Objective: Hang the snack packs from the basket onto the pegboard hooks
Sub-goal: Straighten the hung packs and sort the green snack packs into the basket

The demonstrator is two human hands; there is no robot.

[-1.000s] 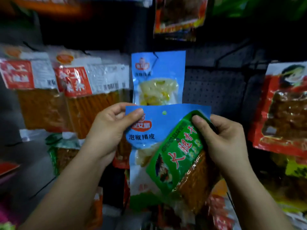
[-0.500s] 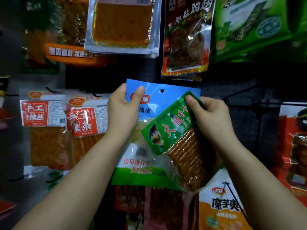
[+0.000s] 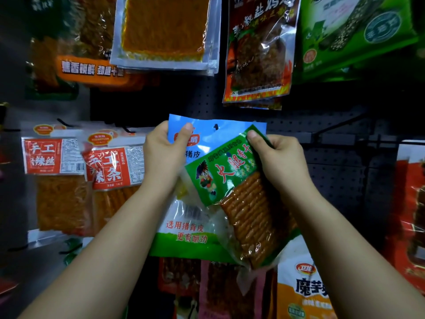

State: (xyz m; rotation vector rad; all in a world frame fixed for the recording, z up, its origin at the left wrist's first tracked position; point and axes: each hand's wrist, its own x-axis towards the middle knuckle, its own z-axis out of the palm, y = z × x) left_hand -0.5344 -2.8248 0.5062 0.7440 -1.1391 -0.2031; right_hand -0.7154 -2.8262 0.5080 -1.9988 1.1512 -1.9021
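Note:
My left hand (image 3: 164,155) pinches the top left corner of a blue and white snack pack (image 3: 207,139), thumb on its front. The pack's hang hole sits near its top middle, held up against the black pegboard (image 3: 202,107). My right hand (image 3: 278,160) grips the top of a smaller green pack (image 3: 220,173) of brown sticks, which lies tilted across the blue pack's right side. Whether a hook passes through the hole I cannot tell. No basket is in view.
Packs hang all around: red-labelled orange packs (image 3: 92,171) at left, a clear orange pack (image 3: 164,31) and a dark red pack (image 3: 259,49) above, green packs (image 3: 354,35) upper right, a red pack (image 3: 411,215) at right. A bare hook arm (image 3: 333,130) juts from the pegboard at right.
Both hands lifted the two packs upward against the pegboard, and my view tilted up. The hanging blue pack seen a second ago is now hidden behind the held one.

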